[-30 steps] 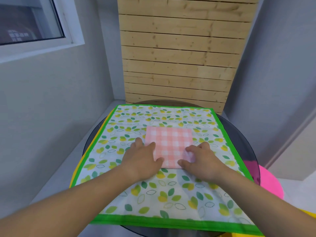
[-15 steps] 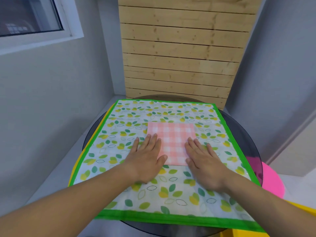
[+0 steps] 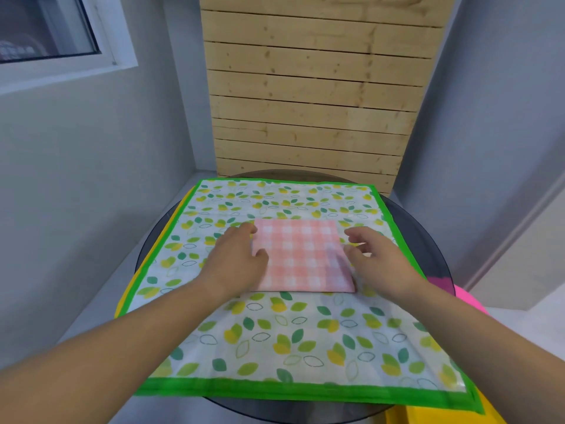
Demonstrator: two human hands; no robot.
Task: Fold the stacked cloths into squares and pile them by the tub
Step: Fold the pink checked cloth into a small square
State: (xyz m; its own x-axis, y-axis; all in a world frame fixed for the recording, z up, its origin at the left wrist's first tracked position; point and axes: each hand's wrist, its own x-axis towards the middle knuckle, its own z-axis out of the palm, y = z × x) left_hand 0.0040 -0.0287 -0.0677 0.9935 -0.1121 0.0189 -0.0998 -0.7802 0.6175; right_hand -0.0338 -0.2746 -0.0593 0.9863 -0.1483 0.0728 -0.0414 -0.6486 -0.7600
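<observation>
The round glass table [image 3: 409, 228] is nearly covered by the green-bordered leaf-print cloth [image 3: 290, 341], with a yellow cloth [image 3: 128, 298] showing beneath at 9 and 5 o'clock and the pink tub [image 3: 467, 301] past the rim at 3 o'clock. The folded pink checked square [image 3: 302, 258] lies on the leaf print, just toward 12 o'clock from centre. My left hand [image 3: 235, 261] grips its 9 o'clock edge, thumb on top; my right hand [image 3: 382, 264] sits bent-fingered at its 3 o'clock edge, too blurred to tell whether it holds anything.
</observation>
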